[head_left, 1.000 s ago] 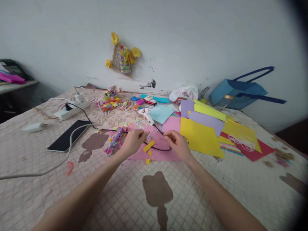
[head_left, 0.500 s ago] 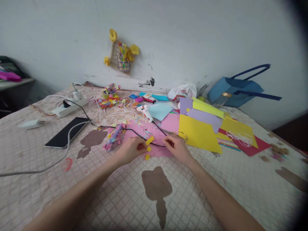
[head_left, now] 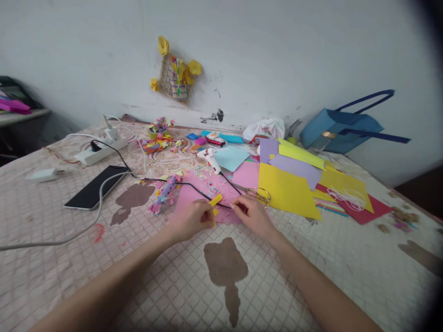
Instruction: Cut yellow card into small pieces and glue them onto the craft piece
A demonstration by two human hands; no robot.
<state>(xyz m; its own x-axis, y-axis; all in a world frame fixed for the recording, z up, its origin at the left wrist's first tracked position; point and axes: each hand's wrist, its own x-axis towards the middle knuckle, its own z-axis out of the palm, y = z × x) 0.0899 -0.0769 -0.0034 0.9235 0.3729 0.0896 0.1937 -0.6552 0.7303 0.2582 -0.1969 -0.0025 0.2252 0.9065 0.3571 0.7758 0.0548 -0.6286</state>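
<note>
At the far left of the frame, a white charger [head_left: 44, 174] lies on the table. Right of it are a white power strip [head_left: 104, 153] and, lower, a black flat device [head_left: 96, 188]. Toward the center, a lilac, flower-trimmed piece [head_left: 165, 194] rests at the left edge of a pink sheet [head_left: 187, 191]. The left hand [head_left: 194, 217] is in the lower center, its fingers curled; whether they pinch anything cannot be told. A yellow paper strip [head_left: 216, 199] slants at its fingertips, in the center of the frame. Above, a white glue gun [head_left: 209, 159] lies with its black cord [head_left: 194, 186] running over the sheet. The right hand [head_left: 255, 216], right of center, has thumb and fingers drawn together beside the cord; any hold is unclear. Scissors [head_left: 266, 190] lie just above it, touching a large yellow sheet [head_left: 289, 191]. A blue bag [head_left: 342, 133] stands at upper right.
</note>
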